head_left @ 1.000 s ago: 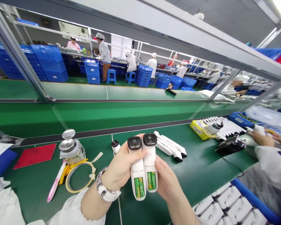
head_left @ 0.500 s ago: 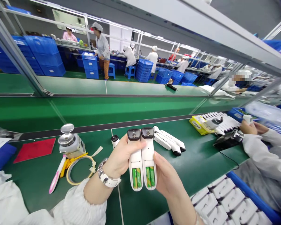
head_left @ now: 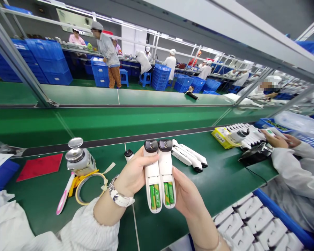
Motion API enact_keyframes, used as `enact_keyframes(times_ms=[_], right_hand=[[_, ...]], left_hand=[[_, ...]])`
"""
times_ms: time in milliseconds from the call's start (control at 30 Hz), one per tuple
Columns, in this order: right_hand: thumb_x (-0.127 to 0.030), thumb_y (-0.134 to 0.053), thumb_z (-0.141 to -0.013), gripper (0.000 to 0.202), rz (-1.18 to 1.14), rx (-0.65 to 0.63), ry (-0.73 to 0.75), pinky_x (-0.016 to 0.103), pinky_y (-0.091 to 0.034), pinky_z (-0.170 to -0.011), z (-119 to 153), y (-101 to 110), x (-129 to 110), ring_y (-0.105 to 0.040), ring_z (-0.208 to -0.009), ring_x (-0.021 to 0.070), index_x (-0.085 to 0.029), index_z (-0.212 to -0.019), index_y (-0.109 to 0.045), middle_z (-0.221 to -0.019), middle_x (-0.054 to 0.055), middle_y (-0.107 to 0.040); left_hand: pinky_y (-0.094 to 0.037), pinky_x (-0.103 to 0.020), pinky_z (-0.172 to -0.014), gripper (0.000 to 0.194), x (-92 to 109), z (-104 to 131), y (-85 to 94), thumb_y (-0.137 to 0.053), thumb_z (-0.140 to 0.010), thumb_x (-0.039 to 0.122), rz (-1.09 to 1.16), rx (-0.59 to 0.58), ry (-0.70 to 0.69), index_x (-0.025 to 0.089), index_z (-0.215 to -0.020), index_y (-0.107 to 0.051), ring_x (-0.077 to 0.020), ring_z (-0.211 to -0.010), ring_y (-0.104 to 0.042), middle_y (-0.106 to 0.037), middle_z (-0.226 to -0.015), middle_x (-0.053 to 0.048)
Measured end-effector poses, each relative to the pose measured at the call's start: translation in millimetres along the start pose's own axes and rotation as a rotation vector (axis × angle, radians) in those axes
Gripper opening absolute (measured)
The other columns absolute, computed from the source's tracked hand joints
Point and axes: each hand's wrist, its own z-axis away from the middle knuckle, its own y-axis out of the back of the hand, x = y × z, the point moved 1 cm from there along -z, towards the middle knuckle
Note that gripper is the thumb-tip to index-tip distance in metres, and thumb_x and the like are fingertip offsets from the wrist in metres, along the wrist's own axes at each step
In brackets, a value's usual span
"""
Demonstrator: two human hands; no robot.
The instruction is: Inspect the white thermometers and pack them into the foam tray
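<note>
Two white handheld devices with black ends are held side by side above the green table. My left hand [head_left: 138, 170] grips the left device [head_left: 152, 170], its thumb across the front below the black end. My right hand [head_left: 185, 191] holds the right device [head_left: 166, 167] from its right side. Both battery compartments are uncovered, each with two green batteries [head_left: 155, 196] inside. Behind them on the table lie several more white devices [head_left: 185, 155], and another one [head_left: 129, 155] sits partly hidden behind my left hand.
At left are a metal-topped bottle [head_left: 81, 162], a tape roll [head_left: 91, 190], a pink-white tool [head_left: 65, 193] and a red sheet [head_left: 39, 167]. At right, a co-worker's hands hold a white piece near a yellow box [head_left: 223, 137]. A blue-edged tray [head_left: 285, 216] holds white parts at lower right.
Both devices have shifted very slightly, still side by side in my hands. The co-worker's hands at right have moved with a white piece. A person in the background has stepped left and leans forward.
</note>
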Motion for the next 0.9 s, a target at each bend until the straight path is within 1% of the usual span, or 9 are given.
enact_keyframes(times_ms=[100, 233, 300, 367, 433, 533, 633, 767, 900], right_hand=[[-0.028, -0.047, -0.094, 0.028, 0.025, 0.017, 0.031, 0.033, -0.041, -0.095, -1, -2, -1, -0.055, -0.108, 0.0212, -0.021, -0.118, -0.060, -0.113, 0.006, -0.063], [-0.033, -0.053, -0.090, 0.030, 0.043, 0.076, 0.037, 0.034, -0.045, -0.089, 0, 1, -3, -0.057, -0.103, 0.0225, -0.019, -0.115, -0.061, -0.116, 0.009, -0.061], [-0.034, -0.057, -0.088, 0.030, 0.053, 0.114, 0.016, 0.032, -0.047, -0.084, 2, 3, -5, -0.059, -0.099, 0.0212, -0.020, -0.114, -0.062, -0.117, 0.009, -0.061], [-0.034, -0.060, -0.086, 0.030, 0.071, 0.133, 0.022, 0.030, -0.048, -0.080, 4, 3, -7, -0.059, -0.096, 0.0198, -0.021, -0.113, -0.062, -0.117, 0.009, -0.061], [-0.034, -0.063, -0.084, 0.030, 0.091, 0.133, 0.046, 0.028, -0.050, -0.076, 7, 3, -9, -0.059, -0.092, 0.0191, -0.021, -0.111, -0.063, -0.115, 0.008, -0.062], [-0.034, -0.066, -0.081, 0.033, 0.105, 0.145, 0.095, 0.025, -0.050, -0.069, 8, 3, -9, -0.059, -0.084, 0.0175, -0.024, -0.112, -0.062, -0.109, 0.007, -0.063], [-0.035, -0.069, -0.079, 0.042, 0.139, 0.180, 0.182, 0.023, -0.048, -0.059, 8, 4, -7, -0.057, -0.070, 0.0141, -0.027, -0.119, -0.057, -0.101, 0.005, -0.064], [-0.040, -0.060, -0.085, 0.050, 0.198, 0.206, 0.270, 0.023, -0.042, -0.053, 10, 1, -6, -0.049, -0.059, 0.0149, -0.024, -0.130, -0.048, -0.069, 0.002, -0.060], [-0.033, -0.063, -0.081, 0.054, 0.175, 0.234, 0.336, 0.022, -0.040, -0.053, 14, -5, -8, -0.048, -0.066, 0.0151, -0.026, -0.132, -0.045, -0.083, 0.003, -0.059]], left_hand=[[-0.053, -0.033, -0.072, 0.028, 3, 1, -0.2, -0.065, -0.072, 0.011, -0.007, -0.002, -0.019, 0.020, -0.098, -0.058, -0.0185, -0.080, -0.063, -0.063, -0.092, -0.002], [-0.049, -0.032, -0.086, 0.048, 12, 2, 2.5, -0.063, -0.076, 0.010, 0.025, 0.014, -0.086, 0.026, -0.119, -0.050, -0.0197, -0.103, -0.058, -0.060, -0.114, -0.005], [-0.049, -0.031, -0.087, 0.047, 16, 3, 4.3, -0.061, -0.078, 0.013, 0.023, 0.023, -0.113, 0.026, -0.121, -0.048, -0.0186, -0.101, -0.059, -0.061, -0.112, -0.007], [-0.051, -0.027, -0.076, 0.040, 20, 3, 5.8, -0.061, -0.079, 0.015, 0.022, 0.046, -0.130, 0.024, -0.116, -0.051, -0.0137, -0.081, -0.062, -0.064, -0.093, -0.004], [-0.049, -0.023, -0.066, 0.028, 22, 3, 6.5, -0.062, -0.078, 0.015, 0.032, 0.069, -0.148, 0.023, -0.104, -0.055, -0.0090, -0.065, -0.057, -0.060, -0.077, 0.001], [-0.050, -0.027, -0.067, 0.012, 22, 3, 5.6, -0.055, -0.081, 0.025, 0.081, 0.060, -0.094, 0.018, -0.091, -0.056, -0.0125, -0.069, -0.056, -0.059, -0.080, -0.002], [-0.051, -0.035, -0.075, 0.023, 19, 4, 3.3, -0.047, -0.085, 0.031, 0.095, 0.059, -0.015, 0.015, -0.097, -0.057, -0.0192, -0.079, -0.059, -0.061, -0.088, -0.008], [-0.051, -0.033, -0.077, 0.026, 13, 5, -0.4, -0.055, -0.084, 0.032, -0.028, 0.000, -0.083, 0.018, -0.107, -0.056, -0.0178, -0.080, -0.059, -0.062, -0.089, -0.006], [-0.050, -0.022, -0.064, 0.032, 3, 3, -0.8, -0.065, -0.077, 0.041, -0.077, 0.008, -0.123, 0.013, -0.091, -0.059, -0.0120, -0.068, -0.058, -0.061, -0.078, -0.005]])
